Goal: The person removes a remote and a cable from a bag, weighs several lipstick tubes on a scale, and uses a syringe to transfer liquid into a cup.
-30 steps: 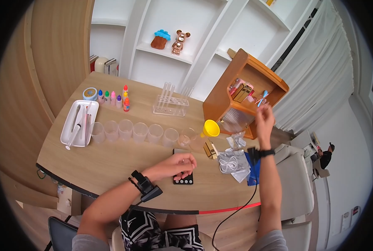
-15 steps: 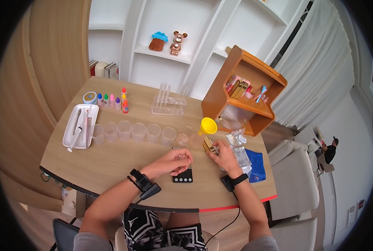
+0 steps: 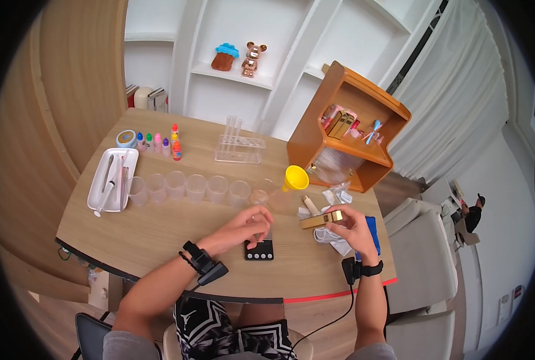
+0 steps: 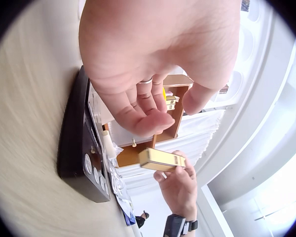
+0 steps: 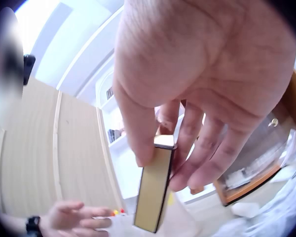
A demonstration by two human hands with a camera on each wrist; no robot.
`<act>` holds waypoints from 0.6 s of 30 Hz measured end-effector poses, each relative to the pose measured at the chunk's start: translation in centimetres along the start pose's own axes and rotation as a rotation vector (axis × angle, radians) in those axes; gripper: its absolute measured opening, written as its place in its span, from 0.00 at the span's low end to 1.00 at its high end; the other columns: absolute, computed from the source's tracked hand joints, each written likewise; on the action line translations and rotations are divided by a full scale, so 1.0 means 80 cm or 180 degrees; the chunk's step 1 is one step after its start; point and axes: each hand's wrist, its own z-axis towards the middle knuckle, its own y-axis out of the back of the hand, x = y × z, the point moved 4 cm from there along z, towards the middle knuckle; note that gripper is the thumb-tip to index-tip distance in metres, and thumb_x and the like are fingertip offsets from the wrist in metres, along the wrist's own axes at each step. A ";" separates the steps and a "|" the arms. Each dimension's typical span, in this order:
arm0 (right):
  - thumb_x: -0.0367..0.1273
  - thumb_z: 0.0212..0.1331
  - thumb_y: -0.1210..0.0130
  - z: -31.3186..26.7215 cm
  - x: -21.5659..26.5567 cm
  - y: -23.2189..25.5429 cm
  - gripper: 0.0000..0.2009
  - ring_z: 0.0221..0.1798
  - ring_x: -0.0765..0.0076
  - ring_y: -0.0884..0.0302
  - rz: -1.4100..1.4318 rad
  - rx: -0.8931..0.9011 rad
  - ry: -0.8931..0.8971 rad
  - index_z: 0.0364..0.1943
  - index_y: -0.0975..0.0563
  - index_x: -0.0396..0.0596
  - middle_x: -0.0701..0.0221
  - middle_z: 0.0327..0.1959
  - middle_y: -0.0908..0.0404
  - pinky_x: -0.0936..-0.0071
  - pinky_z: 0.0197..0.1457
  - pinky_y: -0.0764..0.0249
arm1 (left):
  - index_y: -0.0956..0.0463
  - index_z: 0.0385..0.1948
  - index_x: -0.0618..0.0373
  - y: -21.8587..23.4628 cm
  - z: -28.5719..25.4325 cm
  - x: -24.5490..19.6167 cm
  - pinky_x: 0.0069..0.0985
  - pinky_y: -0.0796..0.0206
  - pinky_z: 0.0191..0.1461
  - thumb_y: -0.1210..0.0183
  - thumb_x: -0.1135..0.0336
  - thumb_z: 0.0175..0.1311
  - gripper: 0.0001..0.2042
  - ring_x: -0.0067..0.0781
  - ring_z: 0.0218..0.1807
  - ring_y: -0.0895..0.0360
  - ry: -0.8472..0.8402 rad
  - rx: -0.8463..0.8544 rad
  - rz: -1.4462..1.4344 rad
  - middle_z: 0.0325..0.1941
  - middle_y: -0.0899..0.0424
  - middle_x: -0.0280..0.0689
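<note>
Evidently, the step in hand is the handling of one small gold box. Lower centre of the frame, the left hand (image 3: pixel 249 227) holds nothing, its fingers loosely bent beside and partly over the black scale (image 3: pixel 259 252). Right of centre, the gold box (image 3: pixel 317 221) is pinched between the thumb and fingers of the right hand (image 3: pixel 353 228), tilted and clear of the table (image 3: pixel 171 246). The next move seems to call for keeping that pinch and, if the box is to be opened or turned, bringing the free left hand to its other end.

Counting from the left: one white tray (image 3: pixel 133 159), with one syringe (image 3: pixel 105 197) and thin tools too bunched to count; one round blue tin (image 3: pixel 126 139); apparently seven small bottles (image 3: pixel 157 143) in the upper left; at least seven clear cups (image 3: pixel 196 189) in a row; one test-tube rack (image 3: pixel 237 158), its tubes too faint to total; one scale; one yellow funnel (image 3: pixel 296 177); one cream tube (image 3: pixel 310 206); one wooden cabinet (image 3: pixel 315 114) with what look like two more gold boxes (image 3: pixel 341 125); one blue packet (image 3: pixel 373 234).
</note>
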 end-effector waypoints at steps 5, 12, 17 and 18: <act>0.18 0.59 0.36 -0.003 0.049 -0.056 0.19 0.57 0.73 0.22 0.0371 0.1296 0.0315 0.55 0.22 0.39 0.68 0.53 0.18 0.72 0.62 0.25 | 0.32 0.55 0.56 -0.005 0.004 0.005 0.22 0.28 0.42 0.47 0.62 0.77 0.13 0.22 0.39 0.21 -0.0389 0.0306 0.0219 0.40 0.21 0.35; 0.24 0.61 0.35 0.032 0.062 -0.116 0.18 0.51 0.72 0.18 0.0103 0.1451 0.0772 0.56 0.21 0.43 0.70 0.50 0.15 0.71 0.59 0.24 | 0.34 0.63 0.58 -0.018 -0.005 0.013 0.25 0.23 0.45 0.53 0.54 0.81 0.20 0.27 0.43 0.18 0.0202 0.0979 -0.0121 0.45 0.18 0.38; 0.26 0.61 0.37 0.077 -0.021 -0.031 0.11 0.40 0.75 0.19 0.0412 -0.0040 0.0266 0.48 0.19 0.43 0.73 0.43 0.14 0.73 0.46 0.24 | 0.33 0.59 0.58 -0.008 -0.001 0.016 0.19 0.33 0.26 0.56 0.53 0.82 0.18 0.21 0.30 0.23 0.0205 0.0712 -0.0245 0.35 0.20 0.34; 0.26 0.61 0.37 0.087 -0.047 -0.011 0.11 0.37 0.74 0.19 0.0377 -0.0415 0.0239 0.46 0.18 0.42 0.72 0.42 0.14 0.73 0.43 0.24 | 0.32 0.58 0.58 -0.008 -0.003 0.013 0.18 0.37 0.23 0.57 0.52 0.82 0.19 0.20 0.26 0.26 0.0238 0.0550 -0.0263 0.34 0.21 0.34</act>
